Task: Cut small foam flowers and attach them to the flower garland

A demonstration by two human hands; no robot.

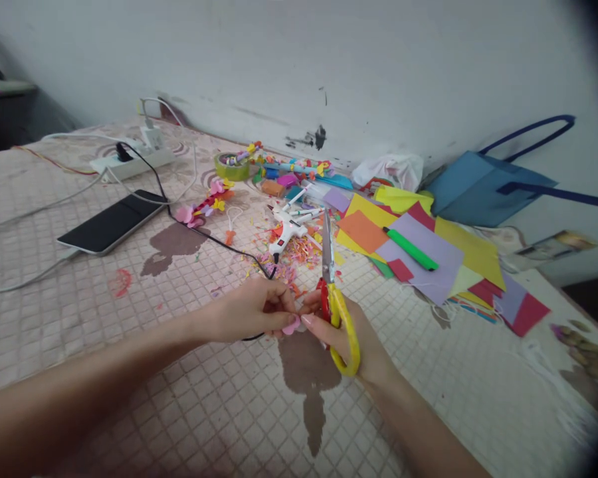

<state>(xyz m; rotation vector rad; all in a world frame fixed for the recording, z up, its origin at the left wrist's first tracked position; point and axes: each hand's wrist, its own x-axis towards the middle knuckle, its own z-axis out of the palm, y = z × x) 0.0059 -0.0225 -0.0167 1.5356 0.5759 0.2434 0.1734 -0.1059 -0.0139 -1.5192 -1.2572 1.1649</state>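
Observation:
Between the fingertips of my left hand [254, 309] is a small pink cut-out piece [292, 325], pinched over the table. My right hand [351, 335] holds scissors [336, 299] with yellow and red handles, their blades pointing up and away. The thumb and finger of that hand meet close to the pink piece; whether they also grip it I cannot tell. Just beyond both hands lies a white glue gun [285, 232], among many tiny coloured scraps [303, 255].
Coloured sheets [423, 259] with a green marker [411, 249] lie to the right, near a blue bag [488, 189]. A phone [114, 222] and a power strip [129, 162] are at the left. Green tape [232, 167] and flower-decorated sticks [206, 206] sit farther back. A black cord [214, 239] crosses the table.

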